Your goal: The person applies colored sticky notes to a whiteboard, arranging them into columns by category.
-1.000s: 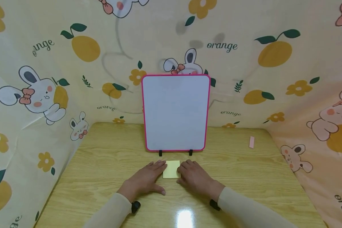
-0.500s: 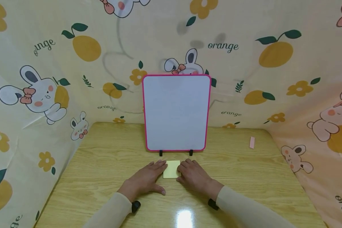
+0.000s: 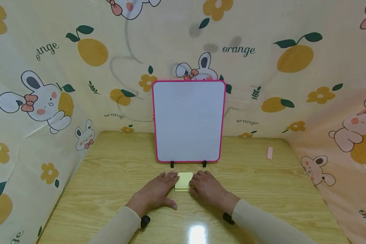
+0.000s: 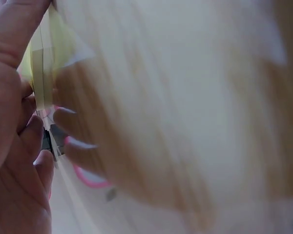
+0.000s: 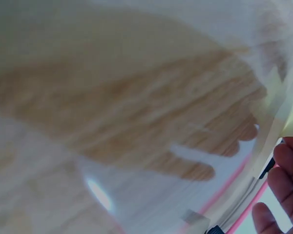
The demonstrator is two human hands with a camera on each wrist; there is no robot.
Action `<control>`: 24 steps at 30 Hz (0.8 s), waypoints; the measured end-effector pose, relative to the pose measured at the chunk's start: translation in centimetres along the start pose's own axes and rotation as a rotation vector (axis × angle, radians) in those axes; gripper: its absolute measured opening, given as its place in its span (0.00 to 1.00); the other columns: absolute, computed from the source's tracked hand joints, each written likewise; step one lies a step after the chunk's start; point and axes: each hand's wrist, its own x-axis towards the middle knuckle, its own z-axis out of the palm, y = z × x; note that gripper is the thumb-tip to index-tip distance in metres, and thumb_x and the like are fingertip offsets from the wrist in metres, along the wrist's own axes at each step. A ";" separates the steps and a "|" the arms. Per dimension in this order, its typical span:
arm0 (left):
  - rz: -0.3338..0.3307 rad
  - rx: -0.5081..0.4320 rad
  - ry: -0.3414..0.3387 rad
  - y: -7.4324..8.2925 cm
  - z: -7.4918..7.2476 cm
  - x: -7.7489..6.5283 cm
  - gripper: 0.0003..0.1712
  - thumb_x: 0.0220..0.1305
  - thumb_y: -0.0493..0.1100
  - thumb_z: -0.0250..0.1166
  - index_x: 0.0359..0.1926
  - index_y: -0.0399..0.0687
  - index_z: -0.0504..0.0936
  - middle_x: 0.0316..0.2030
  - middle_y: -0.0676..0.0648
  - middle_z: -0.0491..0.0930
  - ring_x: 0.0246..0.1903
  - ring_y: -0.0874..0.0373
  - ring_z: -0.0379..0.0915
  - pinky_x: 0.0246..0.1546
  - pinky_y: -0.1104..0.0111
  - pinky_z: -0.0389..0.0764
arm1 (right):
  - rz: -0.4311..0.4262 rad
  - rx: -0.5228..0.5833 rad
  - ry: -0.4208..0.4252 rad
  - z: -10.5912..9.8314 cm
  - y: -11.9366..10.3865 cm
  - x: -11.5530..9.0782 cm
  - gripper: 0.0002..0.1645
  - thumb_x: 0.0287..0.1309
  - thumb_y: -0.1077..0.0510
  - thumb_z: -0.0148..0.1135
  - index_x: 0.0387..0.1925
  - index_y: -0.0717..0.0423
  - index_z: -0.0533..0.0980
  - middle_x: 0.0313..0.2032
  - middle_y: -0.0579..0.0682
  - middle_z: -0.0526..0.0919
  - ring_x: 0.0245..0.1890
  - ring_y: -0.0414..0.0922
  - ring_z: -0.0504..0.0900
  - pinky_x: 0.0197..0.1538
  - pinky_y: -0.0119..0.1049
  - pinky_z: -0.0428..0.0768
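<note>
Yellow note pad [image 3: 183, 185], flat on the table [image 3: 109, 176]: the left hand [image 3: 155, 190], fingers extended, touches its left edge; the right hand [image 3: 209, 190], fingers curled, apparently pinches its right. Slack left pressure could let it slide; an uneven pull could crease its top sheet [image 3: 184, 179]. Whiteboard [image 3: 189, 122] stands behind.

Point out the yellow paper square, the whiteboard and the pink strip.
Yellow paper square [image 3: 183, 180]: head view, its upper face between the hands.
Whiteboard [image 3: 189, 121]: head view, middle of its white panel.
Pink strip [image 3: 269, 153]: head view, middle of its face.
</note>
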 end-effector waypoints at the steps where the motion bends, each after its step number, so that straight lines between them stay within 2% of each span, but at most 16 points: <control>1: 0.000 -0.002 0.000 0.0 0.0 0.0 0.66 0.55 0.77 0.67 0.83 0.45 0.57 0.84 0.46 0.53 0.84 0.51 0.46 0.84 0.54 0.52 | -0.020 -0.026 0.006 0.0 0.0 0.0 0.08 0.71 0.48 0.67 0.39 0.45 0.84 0.40 0.40 0.86 0.44 0.42 0.79 0.49 0.41 0.81; 6: -0.009 -0.023 -0.009 0.1 -0.1 -0.1 0.66 0.55 0.77 0.67 0.84 0.46 0.56 0.84 0.47 0.51 0.84 0.52 0.44 0.85 0.54 0.50 | -0.103 -0.137 0.057 0.1 0.0 0.3 0.05 0.69 0.51 0.69 0.36 0.45 0.82 0.39 0.41 0.86 0.43 0.43 0.80 0.49 0.40 0.81; 15: -0.031 -0.054 -0.021 0.0 -0.1 -0.1 0.66 0.55 0.77 0.67 0.84 0.47 0.55 0.85 0.48 0.50 0.84 0.53 0.43 0.85 0.55 0.51 | -0.130 -0.231 0.053 0.4 0.0 0.6 0.07 0.66 0.51 0.70 0.35 0.46 0.80 0.36 0.41 0.83 0.40 0.44 0.75 0.48 0.39 0.79; 20: -0.029 -0.061 -0.019 0.0 0.0 0.0 0.66 0.55 0.76 0.68 0.84 0.47 0.56 0.85 0.49 0.50 0.84 0.53 0.43 0.84 0.55 0.52 | -0.116 -0.243 0.069 0.4 0.0 0.7 0.08 0.62 0.53 0.71 0.32 0.47 0.77 0.34 0.42 0.82 0.38 0.44 0.75 0.46 0.39 0.78; 24: -0.022 -0.060 -0.011 0.1 0.0 0.0 0.66 0.55 0.76 0.68 0.84 0.47 0.56 0.84 0.48 0.51 0.84 0.53 0.44 0.84 0.55 0.52 | -0.091 -0.182 0.111 0.5 0.0 0.8 0.11 0.59 0.57 0.71 0.29 0.48 0.74 0.31 0.42 0.79 0.36 0.43 0.72 0.42 0.38 0.76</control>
